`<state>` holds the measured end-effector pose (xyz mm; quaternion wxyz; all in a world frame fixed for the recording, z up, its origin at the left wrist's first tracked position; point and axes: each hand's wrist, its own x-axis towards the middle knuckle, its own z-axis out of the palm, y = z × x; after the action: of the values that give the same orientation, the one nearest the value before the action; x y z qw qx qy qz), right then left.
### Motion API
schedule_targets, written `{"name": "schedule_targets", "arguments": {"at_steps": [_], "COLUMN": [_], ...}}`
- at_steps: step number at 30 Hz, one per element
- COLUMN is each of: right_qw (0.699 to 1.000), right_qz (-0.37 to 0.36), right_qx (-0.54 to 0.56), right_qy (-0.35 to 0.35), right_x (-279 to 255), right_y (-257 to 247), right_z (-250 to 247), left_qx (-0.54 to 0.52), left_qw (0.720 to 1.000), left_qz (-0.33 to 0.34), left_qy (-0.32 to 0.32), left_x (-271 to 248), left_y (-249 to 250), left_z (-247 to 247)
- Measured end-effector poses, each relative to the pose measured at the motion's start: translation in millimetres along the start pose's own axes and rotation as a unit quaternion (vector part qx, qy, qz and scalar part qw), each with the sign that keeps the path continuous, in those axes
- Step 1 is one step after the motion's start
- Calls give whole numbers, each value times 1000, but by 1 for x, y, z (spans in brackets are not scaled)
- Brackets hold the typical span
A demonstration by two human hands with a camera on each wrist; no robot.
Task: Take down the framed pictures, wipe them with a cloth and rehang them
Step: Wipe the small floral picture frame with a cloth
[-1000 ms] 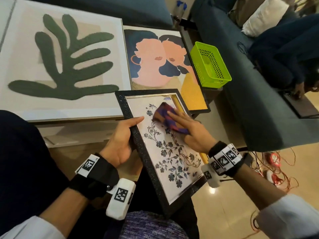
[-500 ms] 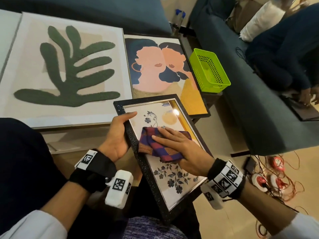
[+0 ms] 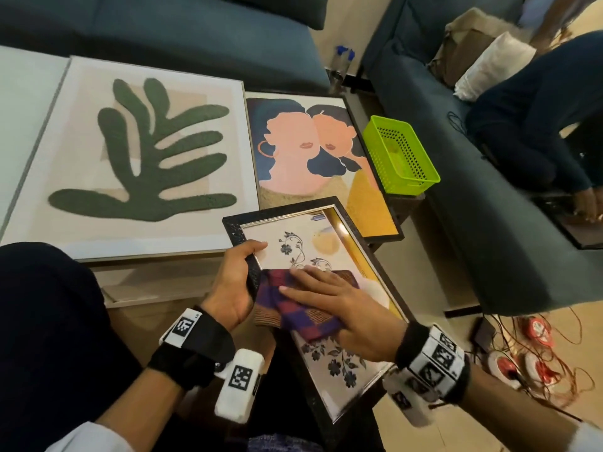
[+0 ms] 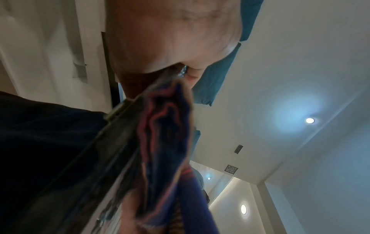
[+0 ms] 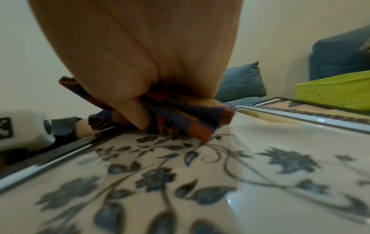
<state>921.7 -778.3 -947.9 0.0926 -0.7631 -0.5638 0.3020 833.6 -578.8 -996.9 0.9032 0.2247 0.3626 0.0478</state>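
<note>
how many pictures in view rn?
3 clearly. Black-framed floral picture on the lap, gripped by the left hand; white-framed green leaf picture and dark-framed two-faces picture flat on the table. A white panel at far left may be another.

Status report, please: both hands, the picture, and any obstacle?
Left hand grips the floral picture by its black frame edge. Right hand presses the checked cloth flat on the glass. Nothing in the way.
</note>
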Motion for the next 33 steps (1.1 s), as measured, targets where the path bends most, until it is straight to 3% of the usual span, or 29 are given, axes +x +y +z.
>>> {"name": "schedule_targets", "arguments": {"at_steps": [2, 5, 6, 11, 12, 13, 16, 17, 22, 23, 26, 28, 33], "right_qw": [999, 980, 976, 1000, 1000, 999, 982, 979, 1000, 1000, 986, 979, 999], "right_qz": [26, 164, 176, -1, -17, -7, 147, 168, 2, 3, 128, 161, 7], "right_qx": [14, 51, 49, 16, 18, 27, 44, 33, 16, 16, 43, 30, 15], "right_qy": [25, 105, 116, 5, 9, 34, 108, 113, 16, 23, 103, 124, 28], "right_x": [4, 11, 12, 5, 5, 7, 13, 14, 7, 8, 17, 17, 7], "right_y": [17, 53, 54, -1, 1, 10, 54, 56, 9, 13, 53, 58, 11], "right_z": [-8, -30, -33, -7, -7, -12, -29, -31, -11, -13, -25, -25, -6], "left_qx": [11, 36, 39, 23, 26, 33, 51, 54, 56, 58, 75, 73, 64], "left_qw": [1000, 999, 999, 1000, 1000, 999, 998, 997, 998, 998, 996, 996, 998], "left_qz": [7, 31, 36, 1, -2, 4, 42, 49, 10, 12, 40, 45, 18], "left_qy": [-3, -8, -11, -9, -9, -9, -10, -7, 1, 0, -6, -13, -8], "left_x": [-2, -1, -2, 0, -1, 0, 0, 0, 0, 1, 1, 2, 2], "left_y": [0, -2, -3, -1, -1, -1, -4, -4, -4, -5, -7, -7, -6], "left_z": [0, 2, 3, 3, 2, 1, 1, 1, 4, 2, 0, 0, 0]}}
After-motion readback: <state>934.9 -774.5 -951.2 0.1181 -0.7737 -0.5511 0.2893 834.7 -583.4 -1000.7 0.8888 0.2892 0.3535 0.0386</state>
